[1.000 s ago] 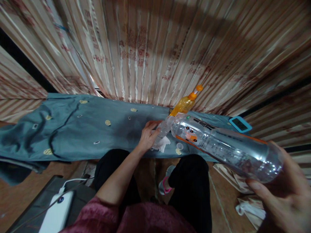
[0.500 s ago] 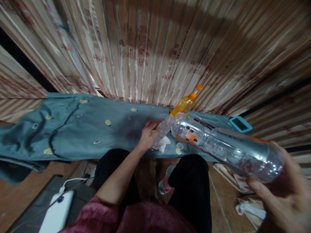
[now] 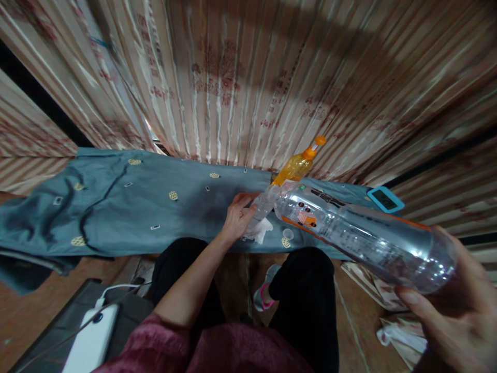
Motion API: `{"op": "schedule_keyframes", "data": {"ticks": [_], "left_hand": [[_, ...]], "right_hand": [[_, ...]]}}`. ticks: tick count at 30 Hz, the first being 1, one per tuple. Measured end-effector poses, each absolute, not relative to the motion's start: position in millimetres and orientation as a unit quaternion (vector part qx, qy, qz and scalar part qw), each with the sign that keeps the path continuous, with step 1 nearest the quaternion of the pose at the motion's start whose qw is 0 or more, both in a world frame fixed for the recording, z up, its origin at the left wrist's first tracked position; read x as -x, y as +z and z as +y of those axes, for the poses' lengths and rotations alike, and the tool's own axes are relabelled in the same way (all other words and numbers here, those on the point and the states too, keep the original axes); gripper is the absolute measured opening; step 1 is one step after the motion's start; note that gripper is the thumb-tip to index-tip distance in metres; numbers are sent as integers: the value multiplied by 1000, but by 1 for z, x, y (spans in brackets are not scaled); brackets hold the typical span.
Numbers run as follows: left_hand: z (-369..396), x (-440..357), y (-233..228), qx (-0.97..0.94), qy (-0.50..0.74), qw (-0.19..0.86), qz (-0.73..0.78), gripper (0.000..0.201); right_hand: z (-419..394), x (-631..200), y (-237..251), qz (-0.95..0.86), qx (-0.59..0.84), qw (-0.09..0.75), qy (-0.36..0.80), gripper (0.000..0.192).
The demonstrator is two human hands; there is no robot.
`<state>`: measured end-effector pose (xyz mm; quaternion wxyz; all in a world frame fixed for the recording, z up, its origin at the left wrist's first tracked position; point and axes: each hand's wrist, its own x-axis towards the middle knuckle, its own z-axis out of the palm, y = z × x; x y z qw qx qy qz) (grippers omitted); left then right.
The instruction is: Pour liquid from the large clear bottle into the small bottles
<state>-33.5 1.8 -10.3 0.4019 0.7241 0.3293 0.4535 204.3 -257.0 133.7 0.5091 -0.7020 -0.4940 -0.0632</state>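
Note:
Tilted low and almost lying on its side, a large clear plastic bottle (image 3: 361, 233) with an orange and grey label is gripped near its base by my right hand (image 3: 458, 311). Its neck end points left, meeting a small clear plastic container (image 3: 266, 203). Around that container my left hand (image 3: 238, 215) is closed; its exact kind is hard to make out. A crumpled white tissue (image 3: 259, 231) lies just below the left hand. Beside it is a small clear round cap (image 3: 288, 234). Behind the large bottle stands a yellow bottle (image 3: 295, 167) with an orange pump top.
A blue-grey patterned cloth (image 3: 186, 212) covers the narrow table. On its right end sits a blue-framed digital timer (image 3: 386, 200). Pleated curtains (image 3: 240, 93) hang behind it. A white power bank (image 3: 91, 339) with a cable rests on a dark surface (image 3: 128, 331) at lower left.
Almost nothing differs. Both hands keep their hold on the bottle and the small container, with only a very slight shift of the view.

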Motion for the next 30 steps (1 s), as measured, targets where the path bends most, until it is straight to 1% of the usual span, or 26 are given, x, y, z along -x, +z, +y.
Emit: {"op": "schedule_keyframes", "data": {"ticks": [3, 14, 18, 26, 30], "left_hand": [[2, 33, -10, -721, 456, 404, 330, 50], [1, 33, -9, -721, 467, 404, 315, 52], [1, 33, -10, -723, 468, 400, 313, 51], [1, 34, -9, -721, 453, 406, 333, 46], [1, 34, -9, -726, 457, 399, 324, 46]], "right_hand": [[-256, -206, 134, -493, 694, 521, -58, 96], [-251, -191, 139, -462, 687, 559, -45, 89], [-249, -191, 141, -464, 692, 549, -57, 88], [-252, -199, 139, -484, 682, 546, -48, 94], [-251, -201, 139, -493, 676, 546, -43, 93]]}}
